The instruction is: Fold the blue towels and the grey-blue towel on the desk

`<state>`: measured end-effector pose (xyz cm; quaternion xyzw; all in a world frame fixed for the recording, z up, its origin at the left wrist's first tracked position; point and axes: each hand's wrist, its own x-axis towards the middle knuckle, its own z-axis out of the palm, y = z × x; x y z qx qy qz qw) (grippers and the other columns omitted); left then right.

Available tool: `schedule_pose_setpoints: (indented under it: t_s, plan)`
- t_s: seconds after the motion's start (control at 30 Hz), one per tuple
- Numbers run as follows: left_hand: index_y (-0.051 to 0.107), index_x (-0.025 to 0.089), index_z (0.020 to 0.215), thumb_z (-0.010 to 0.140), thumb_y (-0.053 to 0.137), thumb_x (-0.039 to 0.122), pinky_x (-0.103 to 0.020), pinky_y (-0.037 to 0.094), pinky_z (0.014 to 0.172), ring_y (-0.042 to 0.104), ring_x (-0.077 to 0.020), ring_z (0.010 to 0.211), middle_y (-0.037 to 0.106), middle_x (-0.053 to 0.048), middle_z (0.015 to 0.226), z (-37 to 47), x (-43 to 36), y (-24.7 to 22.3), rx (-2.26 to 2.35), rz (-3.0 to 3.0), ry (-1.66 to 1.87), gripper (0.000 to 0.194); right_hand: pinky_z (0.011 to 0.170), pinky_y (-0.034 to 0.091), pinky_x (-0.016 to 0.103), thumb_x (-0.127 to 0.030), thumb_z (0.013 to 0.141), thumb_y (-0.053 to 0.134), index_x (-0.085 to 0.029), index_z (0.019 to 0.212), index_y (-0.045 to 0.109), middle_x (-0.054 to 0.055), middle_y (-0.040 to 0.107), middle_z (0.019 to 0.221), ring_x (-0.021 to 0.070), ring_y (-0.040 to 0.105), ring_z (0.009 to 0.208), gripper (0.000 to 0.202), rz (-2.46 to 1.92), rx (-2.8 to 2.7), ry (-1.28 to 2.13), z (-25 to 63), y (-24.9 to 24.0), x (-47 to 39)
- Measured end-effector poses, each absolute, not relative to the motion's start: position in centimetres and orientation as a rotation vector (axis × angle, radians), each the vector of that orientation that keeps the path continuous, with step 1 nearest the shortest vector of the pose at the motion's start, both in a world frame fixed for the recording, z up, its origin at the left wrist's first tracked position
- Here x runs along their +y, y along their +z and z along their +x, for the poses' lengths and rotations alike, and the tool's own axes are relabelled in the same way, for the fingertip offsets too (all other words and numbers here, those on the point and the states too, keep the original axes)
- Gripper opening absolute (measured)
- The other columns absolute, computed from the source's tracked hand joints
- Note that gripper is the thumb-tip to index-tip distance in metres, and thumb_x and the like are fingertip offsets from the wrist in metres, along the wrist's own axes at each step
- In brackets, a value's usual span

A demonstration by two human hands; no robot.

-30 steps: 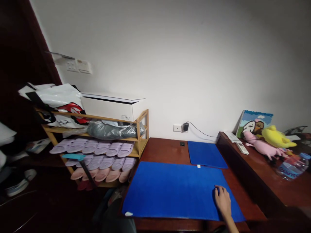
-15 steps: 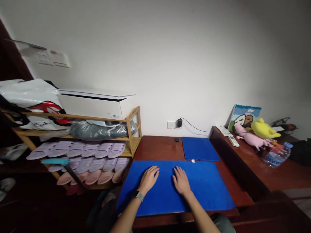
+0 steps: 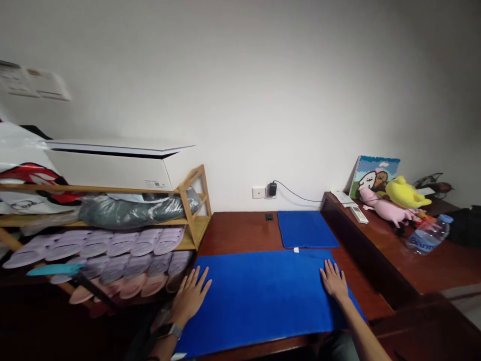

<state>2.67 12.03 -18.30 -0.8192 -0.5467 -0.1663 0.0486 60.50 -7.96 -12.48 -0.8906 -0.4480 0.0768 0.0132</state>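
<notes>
A blue towel (image 3: 263, 296) lies spread flat along the front of the brown wooden desk (image 3: 240, 231). At its left edge rests my left hand (image 3: 191, 297), palm down with fingers spread; a watch (image 3: 170, 331) is on that wrist. My right hand (image 3: 334, 282) lies palm down near the towel's right edge, its fingers stretched out and slightly apart. Neither hand holds anything. Behind the large towel is a smaller folded blue towel (image 3: 307, 229), with a white tag (image 3: 296, 249) at its front edge.
On the left stands a wooden rack (image 3: 193, 220) with purple slippers (image 3: 128, 241), pink slippers and a white box (image 3: 112, 168). A higher surface on the right bears a pink plush toy (image 3: 387, 208), a yellow plush toy (image 3: 406, 192), a remote (image 3: 359, 215) and a plastic bottle (image 3: 430, 235).
My hands have moved apart from the towel's middle, the left to its left edge and the right toward its right edge. The view has shifted slightly, so the rack appears farther left.
</notes>
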Motion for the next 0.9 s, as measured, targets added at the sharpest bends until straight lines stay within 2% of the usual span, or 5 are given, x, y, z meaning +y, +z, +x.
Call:
schedule_pose_setpoints:
  t_s: [0.13, 0.3, 0.53, 0.73, 0.9]
  plan:
    - [0.063, 0.015, 0.157, 0.108, 0.034, 0.055, -0.061, 0.041, 0.13, 0.053, -0.0375, 0.156, 0.057, -0.021, 0.167, 6.4, 12.7, -17.0, -1.574, -2.507, -0.588, 0.069, 0.139, 0.021, 0.052, -0.048, 0.113, 0.027, -0.016, 0.174, 0.037, 0.009, 0.031, 0.182, 0.0303, 0.025, 0.171, 0.069, -2.702, -1.484, 0.139, 60.4, -11.9, -6.7]
    - [0.06, 0.028, 0.16, 0.11, 0.038, 0.054, -0.058, 0.039, 0.132, 0.049, -0.033, 0.16, 0.054, -0.012, 0.172, 13.1, 13.7, -15.1, -1.47, -2.692, -0.536, 0.061, 0.139, 0.018, 0.047, -0.048, 0.115, 0.025, -0.024, 0.175, 0.036, 0.004, 0.031, 0.183, 0.024, 0.024, 0.171, 0.066, -2.34, -1.795, 0.222, 52.0, -11.3, -0.5]
    - [0.054, 0.027, 0.165, 0.105, 0.043, 0.059, -0.064, 0.038, 0.13, 0.046, -0.0372, 0.161, 0.05, -0.015, 0.174, 6.4, 16.2, -17.0, -1.672, -2.583, -0.424, 0.068, 0.139, 0.017, 0.052, -0.051, 0.114, 0.026, -0.028, 0.177, 0.029, 0.003, 0.027, 0.184, 0.0255, 0.022, 0.171, 0.068, -2.568, -1.634, 0.224, 58.9, -13.6, -2.0]
    - [0.054, 0.019, 0.164, 0.105, 0.039, 0.056, -0.064, 0.039, 0.129, 0.05, -0.0374, 0.159, 0.051, -0.02, 0.172, 3.7, 16.9, -16.6, -1.698, -2.529, -0.41, 0.071, 0.137, 0.023, 0.049, -0.048, 0.112, 0.024, -0.026, 0.178, 0.028, 0.003, 0.025, 0.185, 0.0259, 0.025, 0.171, 0.069, -2.785, -1.397, 0.232, 67.2, -13.1, -5.9]
    - [0.062, 0.015, 0.158, 0.108, 0.033, 0.053, -0.062, 0.038, 0.131, 0.051, -0.0383, 0.158, 0.057, -0.021, 0.168, 7.5, 14.2, -14.9, -1.547, -2.559, -0.516, 0.069, 0.139, 0.017, 0.053, -0.04, 0.112, 0.025, -0.012, 0.172, 0.042, 0.012, 0.031, 0.182, 0.0312, 0.024, 0.171, 0.068, -2.632, -1.491, 0.086, 59.3, -11.3, -5.1]
